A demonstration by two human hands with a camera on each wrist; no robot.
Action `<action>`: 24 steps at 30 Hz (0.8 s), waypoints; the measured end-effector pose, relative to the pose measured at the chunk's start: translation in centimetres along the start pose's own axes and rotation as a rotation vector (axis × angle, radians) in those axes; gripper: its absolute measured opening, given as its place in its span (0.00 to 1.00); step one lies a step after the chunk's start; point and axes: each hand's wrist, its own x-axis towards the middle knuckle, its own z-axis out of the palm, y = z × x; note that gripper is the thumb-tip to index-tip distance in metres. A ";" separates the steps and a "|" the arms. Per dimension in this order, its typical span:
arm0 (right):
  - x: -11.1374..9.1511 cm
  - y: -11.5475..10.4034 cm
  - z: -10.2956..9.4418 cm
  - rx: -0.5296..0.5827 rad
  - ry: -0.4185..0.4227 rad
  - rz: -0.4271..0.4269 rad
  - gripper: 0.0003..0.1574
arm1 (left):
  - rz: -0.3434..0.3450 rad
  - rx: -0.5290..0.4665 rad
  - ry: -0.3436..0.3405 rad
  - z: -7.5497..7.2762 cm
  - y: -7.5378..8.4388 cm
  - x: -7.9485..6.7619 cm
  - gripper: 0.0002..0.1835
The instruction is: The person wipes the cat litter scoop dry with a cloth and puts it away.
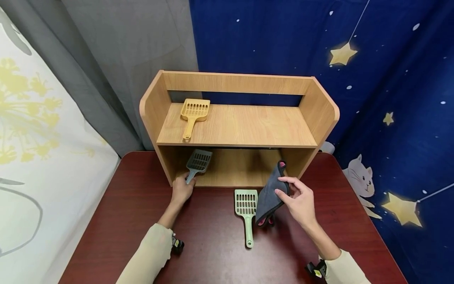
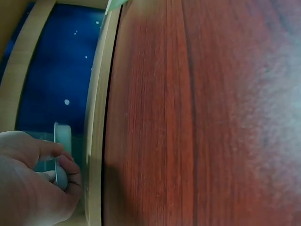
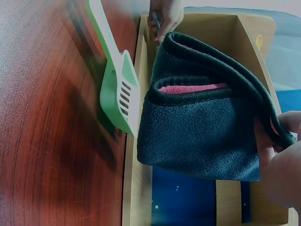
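Note:
My left hand (image 1: 182,189) grips the handle of a blue-grey litter scoop (image 1: 199,161) at the left of the shelf's lower compartment; the left wrist view shows the fingers curled round that handle. With thumb and fingers my right hand (image 1: 300,200) pinches the edge of a folded dark grey cloth (image 1: 272,195) with pink inner sides, held up before the lower compartment's right part. Just left of the cloth, a green litter scoop (image 1: 246,205) is on the table, its handle toward me. In the right wrist view the cloth (image 3: 202,134) covers much of the shelf.
A wooden two-level shelf (image 1: 237,126) stands at the back of the dark red table (image 1: 213,244). On its upper board, at the left, lies a yellow litter scoop (image 1: 196,109). Grey and blue star-patterned curtains (image 1: 262,39) hang behind, with a white patterned cloth at the left.

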 end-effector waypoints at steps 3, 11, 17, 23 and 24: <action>-0.1 0.0 0.0 -0.009 -0.011 -0.001 0.23 | -0.022 -0.003 -0.003 -0.1 -0.3 0.4 0.23; -0.2 0.1 0.0 -0.011 -0.001 -0.003 0.24 | -0.077 0.005 -0.037 0.1 -0.7 1.1 0.27; -0.2 0.1 -0.2 -0.032 -0.018 -0.022 0.23 | -0.056 0.017 0.014 0.4 -0.7 1.4 0.23; 0.0 0.0 -0.3 -0.029 0.009 -0.022 0.24 | -0.022 0.012 0.033 0.6 -1.0 1.1 0.24; 0.1 -0.1 -0.4 -0.026 0.016 -0.023 0.24 | -0.018 0.010 0.036 0.7 -1.0 1.0 0.25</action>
